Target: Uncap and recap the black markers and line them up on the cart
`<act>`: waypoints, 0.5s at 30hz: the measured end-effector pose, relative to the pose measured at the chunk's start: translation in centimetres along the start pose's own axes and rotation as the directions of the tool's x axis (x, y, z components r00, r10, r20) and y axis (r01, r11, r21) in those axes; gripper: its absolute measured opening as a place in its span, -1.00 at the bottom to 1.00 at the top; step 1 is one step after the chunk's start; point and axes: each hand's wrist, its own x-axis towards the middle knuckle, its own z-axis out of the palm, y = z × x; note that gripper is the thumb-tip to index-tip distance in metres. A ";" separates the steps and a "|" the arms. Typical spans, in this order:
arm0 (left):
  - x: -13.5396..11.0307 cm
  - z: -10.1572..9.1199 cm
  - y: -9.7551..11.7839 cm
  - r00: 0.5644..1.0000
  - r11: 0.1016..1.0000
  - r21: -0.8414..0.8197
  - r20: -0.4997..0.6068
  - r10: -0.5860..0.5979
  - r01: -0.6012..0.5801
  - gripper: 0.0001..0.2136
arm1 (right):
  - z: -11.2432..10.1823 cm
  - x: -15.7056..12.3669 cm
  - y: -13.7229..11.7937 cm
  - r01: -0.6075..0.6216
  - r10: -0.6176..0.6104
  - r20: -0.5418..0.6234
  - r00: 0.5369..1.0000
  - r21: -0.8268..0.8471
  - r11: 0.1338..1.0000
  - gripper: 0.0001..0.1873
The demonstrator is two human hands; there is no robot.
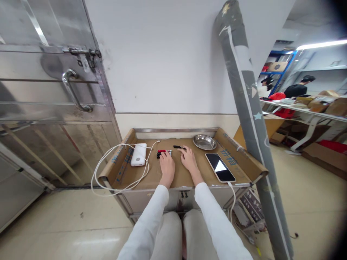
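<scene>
My left hand (167,167) rests on the brown-covered tabletop (151,177), its fingers stretched forward and fingertips over a small group of short red and black sticks (162,151) with silvery ends. These may be pens or batteries; they are too small to tell. To the right, my right hand (189,159) has thumb and fingers at a thin black pen-like stick (178,147), seemingly pinching its right end. The stick lies crosswise, apart from the group. Parts of the sticks are hidden under my fingers.
A white power bank (139,154) with a looping white cable lies left. A round metal dish (204,142) sits at the back right, near a phone (220,167) with a cable. A tall grey wrapped roll (249,101) leans beside the table's right edge. Two people work farther off.
</scene>
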 end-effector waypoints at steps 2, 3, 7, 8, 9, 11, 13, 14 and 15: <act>0.0 0.0 0.1 1.000 1.000 -0.018 -0.002 0.005 -0.005 -0.73 | 0.1 -0.1 0.2 -0.055 0.054 -0.024 0.998 -0.019 0.998 -0.54; 0.1 0.0 0.2 1.000 1.000 -0.024 -0.001 0.017 -0.017 -0.74 | 0.1 -0.2 0.3 -0.091 0.090 -0.036 0.995 -0.034 0.995 -0.53; 0.2 0.3 0.7 0.988 0.987 -0.027 0.012 0.156 -0.156 -0.75 | 0.3 -0.2 0.5 -0.185 0.178 -0.076 0.981 -0.088 0.979 -0.54; 0.3 0.5 0.9 0.981 0.980 -0.025 0.014 0.196 -0.195 -0.75 | 0.4 -0.2 0.5 -0.191 0.183 -0.084 0.980 -0.097 0.977 -0.55; 0.5 0.7 1.1 0.973 0.973 -0.024 0.015 0.230 -0.229 -0.75 | 0.4 -0.2 0.5 -0.195 0.186 -0.088 0.979 -0.104 0.975 -0.55; 0.8 1.2 1.5 0.961 0.961 -0.024 0.019 0.275 -0.275 -0.75 | 0.4 -0.1 0.5 -0.202 0.193 -0.085 0.978 -0.119 0.972 -0.59; 1.3 1.8 2.0 0.955 0.955 -0.028 0.022 0.295 -0.294 -0.77 | 0.3 -0.2 0.4 -0.213 0.205 -0.070 0.976 -0.141 0.967 -0.65; 1.5 2.1 2.3 0.952 0.952 -0.033 0.021 0.304 -0.303 -0.78 | 0.2 -0.2 0.4 -0.221 0.213 -0.064 0.975 -0.154 0.963 -0.68; 1.8 2.4 2.6 0.949 0.949 -0.040 0.023 0.313 -0.312 -0.79 | 0.1 -0.3 0.4 -0.228 0.221 -0.060 0.973 -0.168 0.959 -0.71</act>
